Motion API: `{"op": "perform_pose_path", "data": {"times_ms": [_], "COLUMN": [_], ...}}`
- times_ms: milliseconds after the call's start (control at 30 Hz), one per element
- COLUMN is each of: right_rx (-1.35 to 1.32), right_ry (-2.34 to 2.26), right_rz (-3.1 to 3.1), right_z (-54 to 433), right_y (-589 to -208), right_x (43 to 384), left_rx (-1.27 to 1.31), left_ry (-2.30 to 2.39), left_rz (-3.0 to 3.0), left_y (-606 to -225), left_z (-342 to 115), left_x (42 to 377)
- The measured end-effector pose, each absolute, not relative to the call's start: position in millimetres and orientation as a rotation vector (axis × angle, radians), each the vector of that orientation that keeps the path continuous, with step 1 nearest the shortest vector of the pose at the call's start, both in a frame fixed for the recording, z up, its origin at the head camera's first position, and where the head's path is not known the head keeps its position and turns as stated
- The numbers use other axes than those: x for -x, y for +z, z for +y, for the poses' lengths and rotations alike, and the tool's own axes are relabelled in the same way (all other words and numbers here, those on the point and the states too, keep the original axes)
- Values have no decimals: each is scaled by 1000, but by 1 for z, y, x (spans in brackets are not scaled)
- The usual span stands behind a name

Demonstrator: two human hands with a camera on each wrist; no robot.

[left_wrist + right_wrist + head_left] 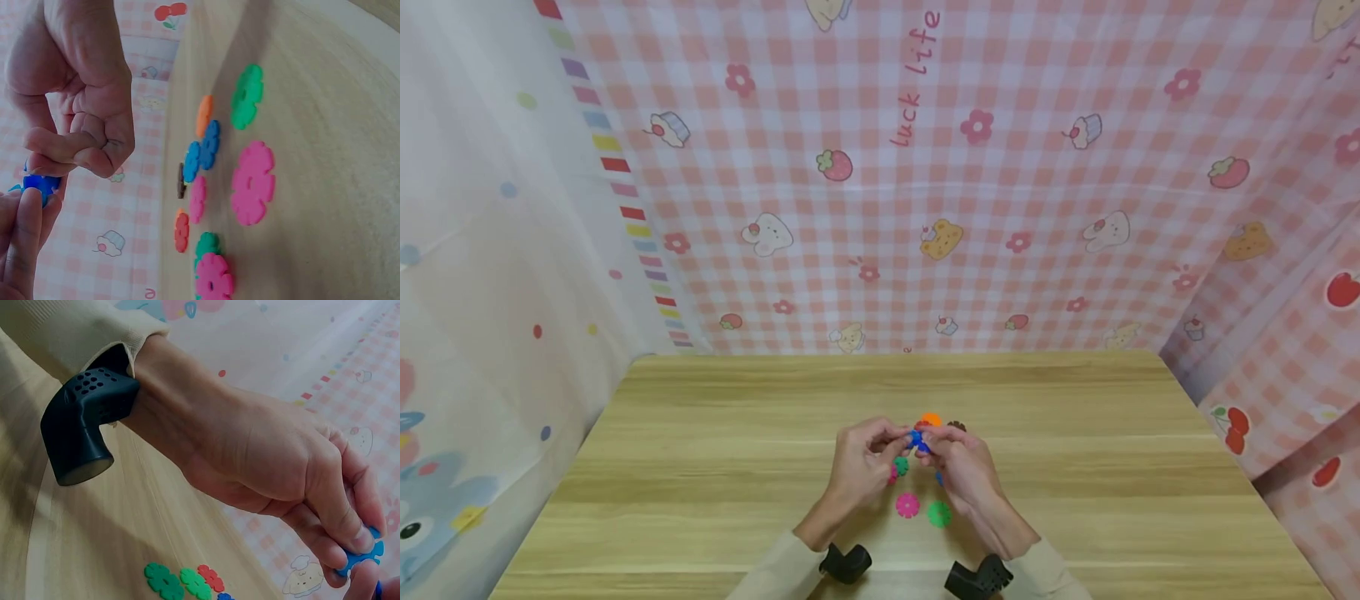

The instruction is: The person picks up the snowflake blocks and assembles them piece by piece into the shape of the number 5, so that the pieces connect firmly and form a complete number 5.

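Both hands meet above the table, each holding a small notched plastic flower disc. My left hand point(863, 458) pinches a lighter blue flower disc point(359, 557) between thumb and fingers, clearest in the right wrist view. Fingertips of my right hand point(968, 468) grip a darker blue flower disc point(41, 183). The two discs are close together, partly covered by fingers; whether they interlock I cannot tell. Under the hands lie a pink disc point(907, 505), a bright green disc point(939, 514) and a dark green disc point(901, 465).
More discs lie just beyond the hands, including an orange one point(931, 419), a brown one point(956, 426) and a red one point(210, 577). The wooden table point(700, 467) ends at a pink checked cloth point(880, 200). Black camera mounts point(846, 564) sit on both wrists.
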State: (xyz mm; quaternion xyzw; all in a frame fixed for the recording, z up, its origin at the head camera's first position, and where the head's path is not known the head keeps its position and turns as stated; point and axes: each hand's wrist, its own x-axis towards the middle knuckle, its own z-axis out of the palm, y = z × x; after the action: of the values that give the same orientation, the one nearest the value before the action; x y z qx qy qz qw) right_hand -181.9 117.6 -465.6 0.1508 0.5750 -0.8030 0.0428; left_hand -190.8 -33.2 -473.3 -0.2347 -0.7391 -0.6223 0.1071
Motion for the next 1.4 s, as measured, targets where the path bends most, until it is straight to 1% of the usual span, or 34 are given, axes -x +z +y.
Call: {"op": "perform_pose_path", "data": {"times_ms": [200,433,700,933,1133,1400], "right_rx": [-434,-391,-365,-392,-352,-405], "right_ry": [-2461,-2496,-2474,-2471,-2460,-2445], "right_rz": [1726,1682,1711,1752,1718,1763], "right_z": [120,120,121,129,130,130], "right_y": [-470,-466,-463,-465,-466,-465], "right_x": [182,182,184,186,187,188], "left_rx": [796,901,876,804,834,814], "left_ry": [-1791,-1743,-1743,-1723,-1719,-1730], "left_rz": [-2176,-2218,-2223,-2214,-2210,-2187], "left_y": [-483,-475,-473,-474,-475,-477], "left_z": [-37,-45,-46,-47,-43,-42], "left_x": [199,204,204,203,204,203]}}
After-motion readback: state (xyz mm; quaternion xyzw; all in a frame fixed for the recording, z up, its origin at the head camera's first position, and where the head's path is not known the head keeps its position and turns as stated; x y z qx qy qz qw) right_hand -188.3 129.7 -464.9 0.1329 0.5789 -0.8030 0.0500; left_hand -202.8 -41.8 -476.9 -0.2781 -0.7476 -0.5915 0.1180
